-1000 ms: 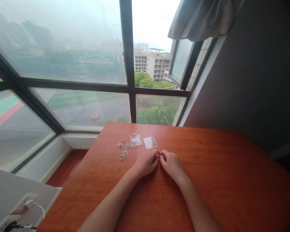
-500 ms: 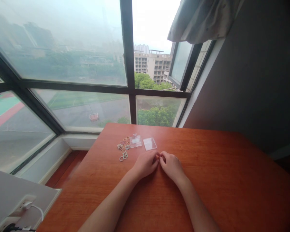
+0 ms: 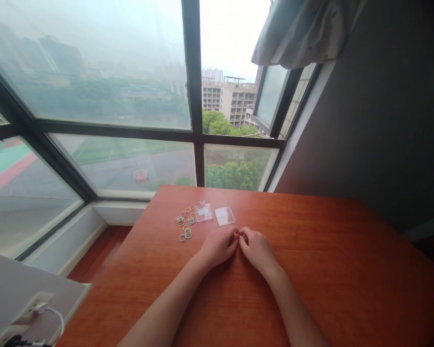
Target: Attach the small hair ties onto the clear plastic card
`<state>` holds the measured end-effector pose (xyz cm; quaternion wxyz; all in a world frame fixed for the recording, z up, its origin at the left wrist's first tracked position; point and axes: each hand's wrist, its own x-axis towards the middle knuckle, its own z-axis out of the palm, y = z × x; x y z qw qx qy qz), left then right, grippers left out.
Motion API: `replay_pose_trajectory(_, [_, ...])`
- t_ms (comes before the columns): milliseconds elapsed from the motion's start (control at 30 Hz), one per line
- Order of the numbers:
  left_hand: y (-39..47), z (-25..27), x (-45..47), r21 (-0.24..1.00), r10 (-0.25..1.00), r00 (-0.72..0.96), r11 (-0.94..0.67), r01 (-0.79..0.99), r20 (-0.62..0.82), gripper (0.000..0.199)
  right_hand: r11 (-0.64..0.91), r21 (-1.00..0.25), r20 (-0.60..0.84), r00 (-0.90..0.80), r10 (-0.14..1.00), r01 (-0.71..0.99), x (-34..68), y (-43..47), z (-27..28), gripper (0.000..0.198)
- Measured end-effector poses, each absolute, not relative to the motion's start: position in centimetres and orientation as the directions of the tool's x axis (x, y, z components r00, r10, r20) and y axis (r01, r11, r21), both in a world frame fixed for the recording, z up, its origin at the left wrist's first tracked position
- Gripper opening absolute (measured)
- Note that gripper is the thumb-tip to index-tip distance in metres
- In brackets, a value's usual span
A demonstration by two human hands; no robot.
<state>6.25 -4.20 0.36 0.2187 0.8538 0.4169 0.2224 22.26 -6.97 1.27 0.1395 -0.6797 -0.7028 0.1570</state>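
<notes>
Daylight floods through the windows (image 3: 112, 62); the wall (image 3: 379, 111) dim; details soft.

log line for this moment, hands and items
left hand, right hand: close together | held item: can't tell | rings: on table, left of clear cases

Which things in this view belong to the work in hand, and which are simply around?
Likely part of the work: left hand and right hand, close together, anything held unclear; loose rings; clear plastic case; clear square tray.

Simply around: wooden table; curtain; white plug.
</notes>
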Motion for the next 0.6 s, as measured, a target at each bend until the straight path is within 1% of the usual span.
replay_pose_trajectory(200, [-4.21,0.48,6.22,0.555,0.807,0.557,-0.560,0.616,0.196,0.012,0.014,-0.411,-0.048,-0.037,0.998,0.912,22.11,-7.04,1.74,0.017])
replay_pose_trajectory(600, [-4.30,0.46,6.31,0.568,0.814,0.541,-0.552,0.610,0.210,0.013,0.032,-0.430,-0.034,-0.051,0.998,0.902,22.25,-6.91,1.43,0.017])
